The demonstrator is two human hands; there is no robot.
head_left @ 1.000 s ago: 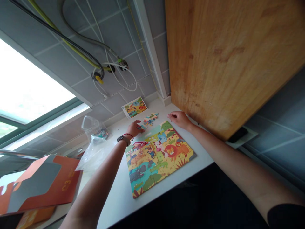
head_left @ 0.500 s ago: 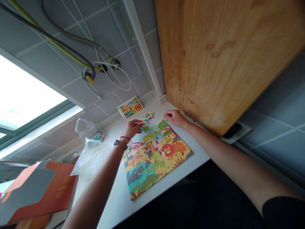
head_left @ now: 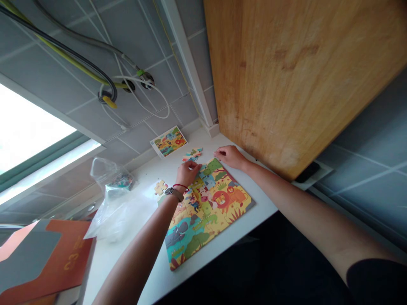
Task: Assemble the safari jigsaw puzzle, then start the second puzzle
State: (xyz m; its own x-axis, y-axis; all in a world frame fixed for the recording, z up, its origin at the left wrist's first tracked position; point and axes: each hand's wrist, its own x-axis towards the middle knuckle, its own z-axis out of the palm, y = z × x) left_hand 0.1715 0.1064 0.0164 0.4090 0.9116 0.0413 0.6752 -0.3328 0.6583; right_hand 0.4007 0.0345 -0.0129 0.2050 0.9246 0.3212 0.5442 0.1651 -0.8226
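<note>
A colourful animal jigsaw puzzle (head_left: 206, 207) lies on the white counter (head_left: 152, 271). My left hand (head_left: 187, 173), with a watch and a red band on the wrist, rests on the puzzle's far edge, its fingers curled down onto a puzzle piece there. Fingers stretched out flat, my right hand (head_left: 230, 156) lies by the puzzle's far right corner and holds nothing. Several loose pieces (head_left: 192, 154) lie just beyond both hands. One more loose piece (head_left: 161, 186) sits left of my left wrist.
A small reference picture card (head_left: 168, 142) leans against the tiled wall. A clear plastic bag (head_left: 121, 199) with pieces lies at left, and an orange and grey box (head_left: 41, 258) nearer. A wooden cabinet (head_left: 286, 76) overhangs on the right, with a dark phone (head_left: 307, 173) under it.
My left hand has carried a piece from the loose pile down onto the puzzle's far edge. My right hand has stayed at the corner. The view has shifted slightly left.
</note>
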